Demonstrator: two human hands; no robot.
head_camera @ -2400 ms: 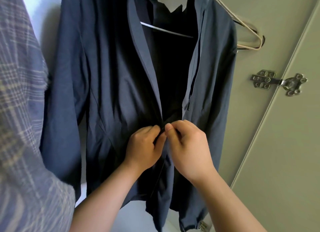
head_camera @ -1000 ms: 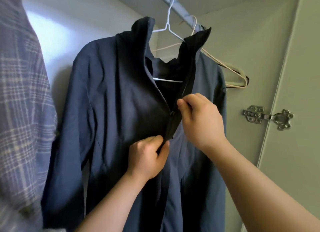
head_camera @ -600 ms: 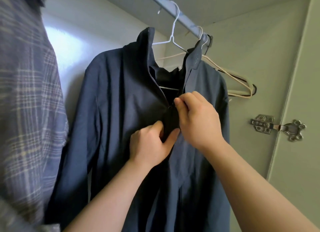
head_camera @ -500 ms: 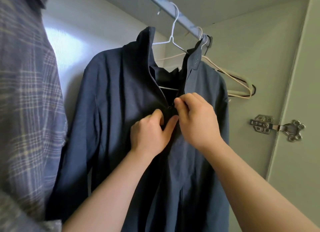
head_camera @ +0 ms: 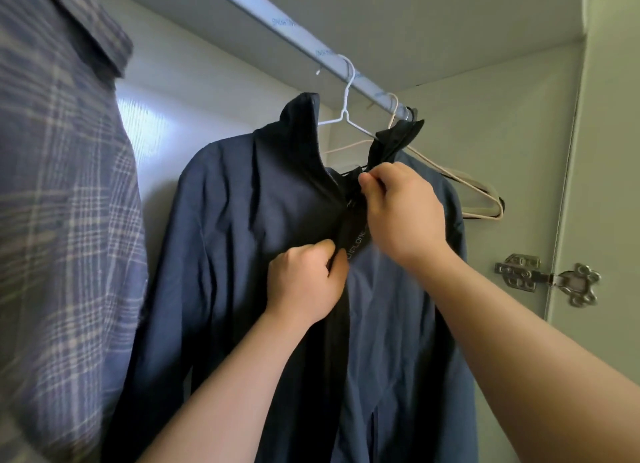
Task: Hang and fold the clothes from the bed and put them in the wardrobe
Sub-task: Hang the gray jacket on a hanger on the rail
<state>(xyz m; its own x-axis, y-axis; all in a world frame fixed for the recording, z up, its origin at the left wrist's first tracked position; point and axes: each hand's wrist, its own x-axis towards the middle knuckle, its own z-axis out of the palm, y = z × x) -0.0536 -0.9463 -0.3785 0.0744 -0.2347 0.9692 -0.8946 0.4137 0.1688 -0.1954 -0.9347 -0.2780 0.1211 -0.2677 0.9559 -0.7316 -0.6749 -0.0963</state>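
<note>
A dark navy zip jacket [head_camera: 249, 241] hangs on a white wire hanger [head_camera: 344, 111] from the wardrobe rail [head_camera: 298, 37]. My left hand [head_camera: 304, 286] pinches the jacket front at chest height, just below the zipper slider. My right hand [head_camera: 401, 210] grips the zipper pull near the collar, where the two front edges meet. The zip is closed from the hem up to my right hand; the collar above stands open.
A plaid shirt [head_camera: 59, 220] hangs close at the left. Beige empty hangers [head_camera: 481, 203] sit on the rail behind the jacket. The wardrobe's side wall and open door with a metal hinge [head_camera: 547, 279] are at the right.
My right hand has drawn the zipper pull up from waist height to the collar. My left hand followed upward, holding the fabric taut below. The view tilted up toward the rail.
</note>
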